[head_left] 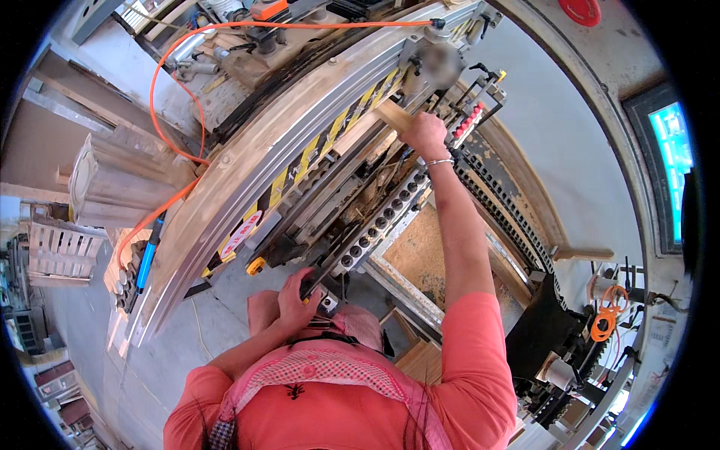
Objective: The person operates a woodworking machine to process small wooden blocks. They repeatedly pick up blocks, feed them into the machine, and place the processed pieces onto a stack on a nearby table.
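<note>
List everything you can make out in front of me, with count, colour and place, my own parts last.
Wooden piece: one, pale tan, in the right hand
Striped strip: one, yellow and black, along the rail
Round caps: one row, black, centre
Long hose: one, orange, upper left
Coiled hose: one, orange, right
Handheld tool: one, blue, left
Slatted crate: one, pale, far left
Screen: one, lit blue, right edge
Push button: one, red, top right
Shirt: one, coral, bottom
Left hand: one, bare, lower centre
Right hand: one, bare, upper centre
</note>
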{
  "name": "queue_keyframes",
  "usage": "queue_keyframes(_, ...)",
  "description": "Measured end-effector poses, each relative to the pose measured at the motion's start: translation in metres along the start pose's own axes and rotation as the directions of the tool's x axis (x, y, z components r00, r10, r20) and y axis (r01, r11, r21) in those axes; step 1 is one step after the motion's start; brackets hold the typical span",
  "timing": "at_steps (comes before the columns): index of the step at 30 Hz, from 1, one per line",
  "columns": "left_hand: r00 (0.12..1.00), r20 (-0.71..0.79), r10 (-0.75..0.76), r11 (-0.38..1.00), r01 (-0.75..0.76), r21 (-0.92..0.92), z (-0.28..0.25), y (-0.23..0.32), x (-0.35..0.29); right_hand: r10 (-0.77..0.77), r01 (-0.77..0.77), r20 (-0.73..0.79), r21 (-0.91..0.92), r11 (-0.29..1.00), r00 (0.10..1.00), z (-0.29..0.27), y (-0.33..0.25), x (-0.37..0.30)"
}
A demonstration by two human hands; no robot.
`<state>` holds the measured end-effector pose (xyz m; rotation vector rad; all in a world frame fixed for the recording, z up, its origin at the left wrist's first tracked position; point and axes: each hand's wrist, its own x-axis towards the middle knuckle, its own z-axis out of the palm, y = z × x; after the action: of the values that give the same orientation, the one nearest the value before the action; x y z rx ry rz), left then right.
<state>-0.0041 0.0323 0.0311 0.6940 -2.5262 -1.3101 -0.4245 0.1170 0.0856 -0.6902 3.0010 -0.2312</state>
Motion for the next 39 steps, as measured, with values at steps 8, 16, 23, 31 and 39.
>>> queue_keyframes(8, 0.986, 0.108, -0.127, 0.984, 0.111, 0.138, -0.021, 0.047, 0.011, -0.025, 0.025, -0.029, 0.012, 1.0, 0.999, 0.003, 0.002, -0.002)
queue_keyframes(16, 0.956, 0.189, -0.225, 0.97, 0.203, 0.13, -0.015, 0.03, 0.008, -0.026, 0.028, -0.05, 0.026, 0.999, 0.998, 0.012, 0.005, 0.001)
queue_keyframes(23, 0.972, 0.162, -0.172, 0.983, 0.158, 0.099, -0.002, 0.012, 0.007, -0.048, 0.048, -0.151, -0.002, 0.999, 0.987, 0.022, 0.006, 0.001)
queue_keyframes(31, 0.967, 0.208, -0.145, 0.988, 0.13, 0.084, -0.017, 0.028, 0.001, -0.04, 0.053, -0.154, 0.083, 0.995, 0.987, 0.002, -0.003, -0.006)
queue_keyframes(39, 0.927, 0.3, 0.224, 0.972, -0.235, 0.0, -0.023, -0.003, 0.004, 0.21, -0.036, -0.445, 0.368, 0.929, 0.871, -0.014, -0.015, -0.082)
